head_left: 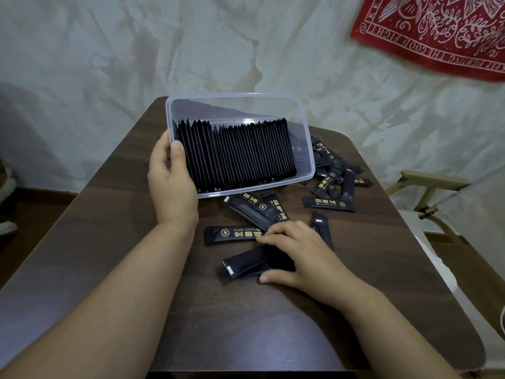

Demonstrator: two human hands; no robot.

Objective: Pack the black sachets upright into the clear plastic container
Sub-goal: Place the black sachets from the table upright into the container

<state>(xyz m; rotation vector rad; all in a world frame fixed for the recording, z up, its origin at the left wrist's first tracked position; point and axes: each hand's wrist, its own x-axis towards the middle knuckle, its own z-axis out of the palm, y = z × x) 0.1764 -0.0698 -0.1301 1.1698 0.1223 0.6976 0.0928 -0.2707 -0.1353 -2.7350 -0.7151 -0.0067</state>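
Over the dark wooden table (109,255) the left hand (170,179) grips the left end of the tilted container (306,127), which has a row of sachets (235,154) standing in it. The right hand (295,255) curls round one sachet (246,265) lying near the loose sachets (329,205). A creased white sheet (136,50) hangs behind, with a red cloth (437,31) and a chair (431,187) to the right.

We see dim, flat, cool light, with soft shadows and a pale sheen on the worktop (109,242). A faint glare runs along the container (235,108) rim. The wide lens bends the edges, and the sachets (235,157) blur into near-black with little detail.
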